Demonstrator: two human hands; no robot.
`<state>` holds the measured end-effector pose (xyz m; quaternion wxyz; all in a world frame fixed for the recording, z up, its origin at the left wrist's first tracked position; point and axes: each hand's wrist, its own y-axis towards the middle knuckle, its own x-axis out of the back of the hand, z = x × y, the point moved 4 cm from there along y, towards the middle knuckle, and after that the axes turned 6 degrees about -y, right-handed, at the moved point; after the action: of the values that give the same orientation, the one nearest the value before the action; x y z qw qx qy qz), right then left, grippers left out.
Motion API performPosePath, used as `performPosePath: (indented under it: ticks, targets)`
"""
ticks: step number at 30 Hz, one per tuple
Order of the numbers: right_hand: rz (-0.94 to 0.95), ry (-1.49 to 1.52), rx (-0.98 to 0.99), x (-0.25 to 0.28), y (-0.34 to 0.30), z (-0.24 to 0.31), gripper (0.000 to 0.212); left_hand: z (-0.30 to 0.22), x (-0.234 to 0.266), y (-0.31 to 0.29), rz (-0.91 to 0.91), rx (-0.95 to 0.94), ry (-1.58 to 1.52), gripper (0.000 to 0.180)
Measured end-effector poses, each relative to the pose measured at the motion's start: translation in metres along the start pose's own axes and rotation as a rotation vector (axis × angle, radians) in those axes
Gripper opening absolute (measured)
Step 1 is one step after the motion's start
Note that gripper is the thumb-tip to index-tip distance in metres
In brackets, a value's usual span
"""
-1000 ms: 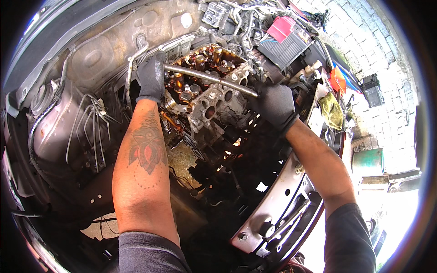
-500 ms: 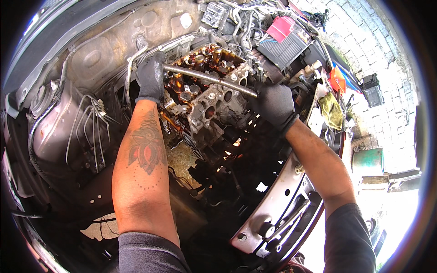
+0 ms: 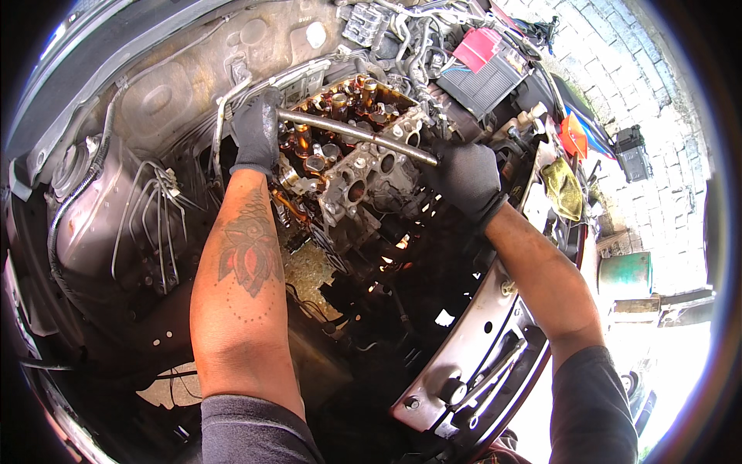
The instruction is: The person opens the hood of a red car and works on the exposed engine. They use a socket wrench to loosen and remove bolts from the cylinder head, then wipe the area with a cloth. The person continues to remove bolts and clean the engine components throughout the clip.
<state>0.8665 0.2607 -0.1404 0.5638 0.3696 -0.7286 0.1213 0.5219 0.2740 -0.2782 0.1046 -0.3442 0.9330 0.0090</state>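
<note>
A long metal bar point(image 3: 355, 133), the shape of a breaker bar, slants across an oily engine cylinder head point(image 3: 363, 166). My left hand point(image 3: 257, 131), in a dark grey glove, is closed around its left end and covers whatever sits there. At the other end, my gloved right hand point(image 3: 468, 178) grips the bar in a fist beyond the engine's right side. Beneath the bar, brown-stained valve-train parts point(image 3: 305, 143) lie exposed. Round ports point(image 3: 355, 190) open along the side of the head toward my right hand.
A battery point(image 3: 487, 81) with a red cover point(image 3: 477, 49) stands at the far right. Nearer are an orange object point(image 3: 573, 135) and a yellowish cloth point(image 3: 563, 189) on the car's front edge. Metal lines point(image 3: 158, 209) run along the left. A green container point(image 3: 626, 274) stands outside, right.
</note>
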Motion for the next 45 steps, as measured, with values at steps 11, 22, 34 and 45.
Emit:
performPosePath:
  ticks: [11, 22, 34, 45]
  targets:
    - [0.031, -0.016, 0.002, -0.006, -0.001, -0.003, 0.022, -0.001, -0.003, -0.002, -0.026, -0.056, 0.024, 0.037]
    - [0.009, -0.010, 0.002, -0.001, -0.001, -0.001, 0.020, -0.010, -0.006, -0.010, -0.058, -0.033, -0.145, 0.032]
    - [0.009, 0.008, -0.003, -0.001, 0.000, 0.000, 0.020, 0.004, 0.002, 0.004, -0.033, 0.012, 0.016, 0.038]
    - [0.006, 0.041, -0.011, 0.000, 0.000, -0.001, 0.017, -0.005, 0.001, -0.003, 0.005, -0.044, 0.039, 0.041]
